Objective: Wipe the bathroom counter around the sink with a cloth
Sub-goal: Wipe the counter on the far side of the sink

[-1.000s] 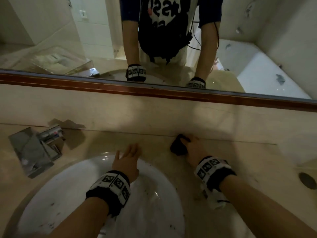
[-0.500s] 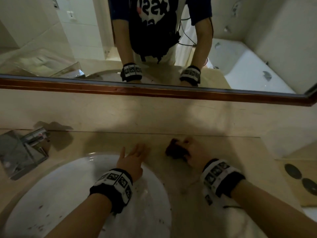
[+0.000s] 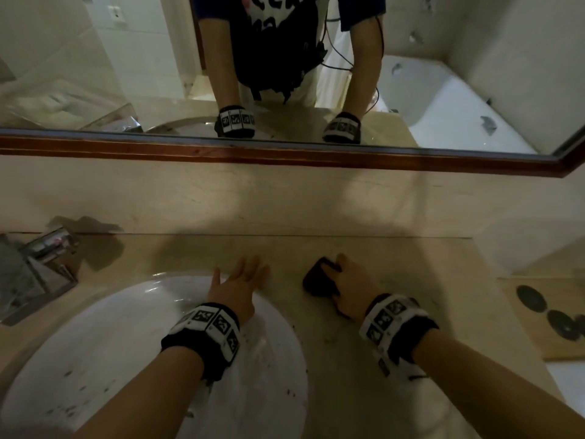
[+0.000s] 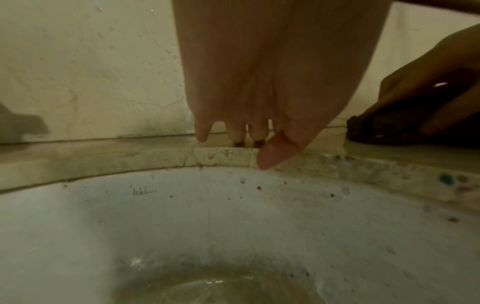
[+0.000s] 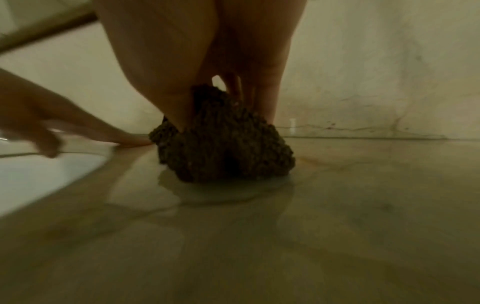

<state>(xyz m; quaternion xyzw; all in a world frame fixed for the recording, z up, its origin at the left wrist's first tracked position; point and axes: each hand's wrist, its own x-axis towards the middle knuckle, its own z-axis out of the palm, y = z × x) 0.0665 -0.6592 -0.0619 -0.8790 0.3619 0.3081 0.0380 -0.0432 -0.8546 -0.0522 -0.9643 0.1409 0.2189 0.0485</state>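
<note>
A dark bunched cloth (image 3: 319, 280) (image 5: 223, 144) (image 4: 394, 129) lies on the beige stone counter (image 3: 364, 359) to the right of the white round sink (image 3: 126, 343) (image 4: 182, 226). My right hand (image 3: 349, 285) (image 5: 207, 67) grips the cloth, thumb and fingers curled round it, and presses it onto the counter. My left hand (image 3: 240, 283) (image 4: 249, 86) lies flat with straight fingers at the sink's far rim, the fingertips (image 4: 235, 133) touching the counter behind it. A wet film (image 5: 221, 191) shows on the counter in front of the cloth.
A chrome faucet (image 3: 38, 264) stands at the far left of the sink. The stone backsplash (image 3: 285, 201) rises behind the counter, under a wood-framed mirror (image 3: 285, 153). A wooden board with dark round discs (image 3: 550, 315) lies at the right edge. The basin is speckled with coloured spots (image 4: 259, 188).
My right hand has drawn the cloth back from the backsplash, toward me along the counter. The left hand has stayed at the sink's far rim.
</note>
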